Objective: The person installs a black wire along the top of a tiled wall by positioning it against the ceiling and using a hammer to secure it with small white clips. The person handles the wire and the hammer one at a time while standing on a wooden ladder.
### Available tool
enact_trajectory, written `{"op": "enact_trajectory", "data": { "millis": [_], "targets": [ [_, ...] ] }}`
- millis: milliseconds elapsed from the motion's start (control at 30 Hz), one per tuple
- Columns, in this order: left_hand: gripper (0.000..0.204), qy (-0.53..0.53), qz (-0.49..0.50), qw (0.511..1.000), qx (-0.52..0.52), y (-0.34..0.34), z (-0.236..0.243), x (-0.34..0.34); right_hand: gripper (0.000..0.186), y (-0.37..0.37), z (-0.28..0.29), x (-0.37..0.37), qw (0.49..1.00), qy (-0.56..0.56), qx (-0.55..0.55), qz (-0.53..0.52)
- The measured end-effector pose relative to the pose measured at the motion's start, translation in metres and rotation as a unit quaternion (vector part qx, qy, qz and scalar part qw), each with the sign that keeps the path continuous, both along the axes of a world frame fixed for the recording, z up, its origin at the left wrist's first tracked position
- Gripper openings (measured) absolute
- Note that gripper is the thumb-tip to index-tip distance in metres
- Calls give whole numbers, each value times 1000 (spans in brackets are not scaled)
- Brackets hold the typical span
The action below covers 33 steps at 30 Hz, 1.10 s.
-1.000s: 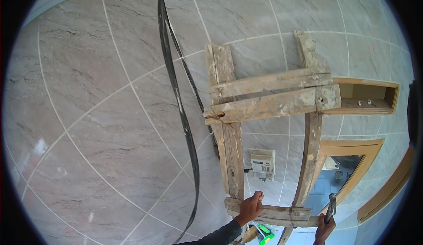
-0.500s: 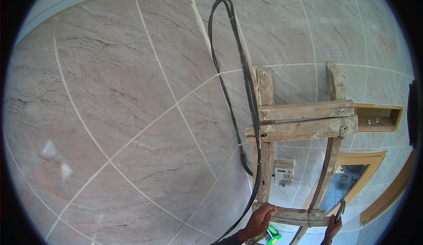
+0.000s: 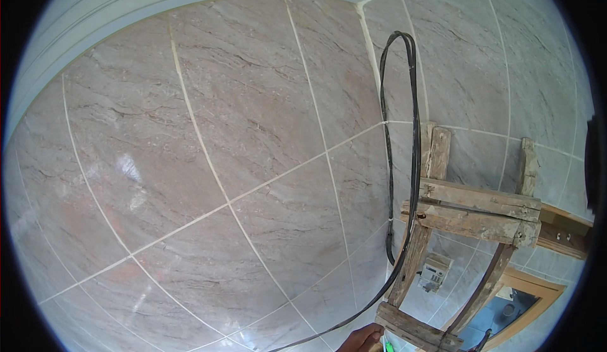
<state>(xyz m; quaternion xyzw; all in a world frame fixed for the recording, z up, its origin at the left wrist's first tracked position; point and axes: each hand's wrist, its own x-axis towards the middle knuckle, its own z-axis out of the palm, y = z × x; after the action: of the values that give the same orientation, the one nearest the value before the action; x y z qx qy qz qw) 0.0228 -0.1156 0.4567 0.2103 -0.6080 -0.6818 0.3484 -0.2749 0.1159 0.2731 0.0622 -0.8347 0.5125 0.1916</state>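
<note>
The left hand point(image 3: 361, 339) showed only at the lower edge, resting against the ladder point(image 3: 442, 238)'s bottom rung; its grip could not be told. The ladder rose above it, a black cable point(image 3: 414, 162) looped alongside.

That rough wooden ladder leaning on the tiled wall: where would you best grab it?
Probably the rough wooden ladder is best gripped by a lower rung from the front, since the rungs run crosswise and stand off the tiled wall. The left hand already rests there, beside the black looped cable.
</note>
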Motion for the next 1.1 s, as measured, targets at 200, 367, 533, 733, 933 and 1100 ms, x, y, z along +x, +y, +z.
{"op": "enact_trajectory", "data": {
  "millis": [200,367,533,733,933,1100],
  "targets": [
    [47,-74,42,975,-204,-43,-4,-19,35,20,-58,-19,1000,22,-22,-5],
    [16,-86,63,947,-303,-47,66,-41,36,6,-77,-27,998,28,-59,6],
    [17,-159,-11,927,-339,-50,99,-50,38,26,-60,-10,995,43,-88,9],
    [26,-81,-2,942,-327,-52,44,-34,40,11,-87,-32,990,52,-120,45],
    [27,-137,19,949,-283,-54,46,-22,43,17,-33,-36,988,65,-137,-13],
    [29,69,188,899,-389,-64,76,-14,57,-17,96,-53,982,19,-184,-36]
  ]
}}
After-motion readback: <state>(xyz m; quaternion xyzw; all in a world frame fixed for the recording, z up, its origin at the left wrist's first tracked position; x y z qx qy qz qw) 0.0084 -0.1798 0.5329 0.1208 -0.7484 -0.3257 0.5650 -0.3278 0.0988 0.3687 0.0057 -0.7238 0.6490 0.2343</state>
